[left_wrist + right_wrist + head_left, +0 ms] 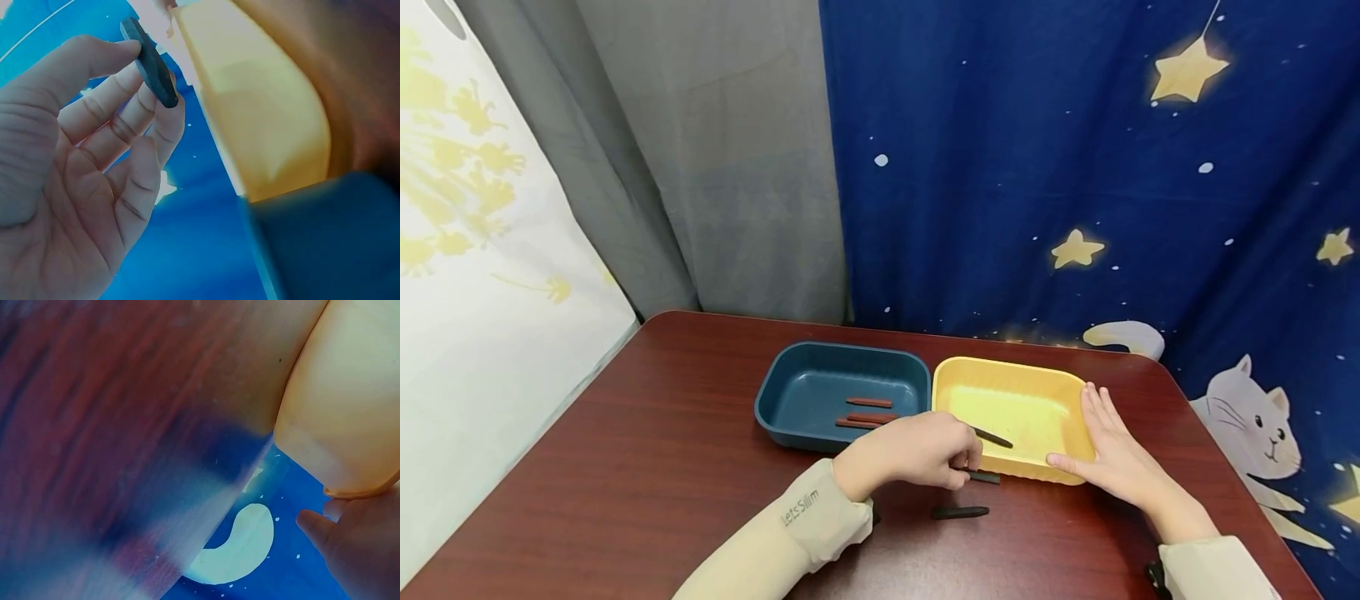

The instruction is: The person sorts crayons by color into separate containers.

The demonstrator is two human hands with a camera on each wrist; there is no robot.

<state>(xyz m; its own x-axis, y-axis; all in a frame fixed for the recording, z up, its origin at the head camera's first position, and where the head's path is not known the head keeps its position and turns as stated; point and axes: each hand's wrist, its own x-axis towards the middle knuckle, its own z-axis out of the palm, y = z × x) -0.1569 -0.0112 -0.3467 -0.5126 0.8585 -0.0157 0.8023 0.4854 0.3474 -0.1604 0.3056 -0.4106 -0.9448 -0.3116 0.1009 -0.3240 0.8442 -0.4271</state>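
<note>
My left hand (921, 450) pinches a dark crayon (150, 65) between thumb and fingertips. In the head view that hand is in front of the yellow bin (1000, 363), and the dark crayon's end (985, 477) pokes out past its fingers. My right hand (1112, 454) rests with long, straight fingers against the bin's right side, its thumb at the near right corner. Inside the yellow bin lies one black crayon (994, 437). Another black crayon (961, 512) lies on the table, nearer than the bin.
A dark blue bin (797, 350) adjoins the yellow one on the left and holds several reddish-brown crayons (868, 402). Both stand on a dark red wooden table (685, 433). Behind its far edge hang a grey curtain (730, 167) and a blue star-patterned curtain (1000, 167).
</note>
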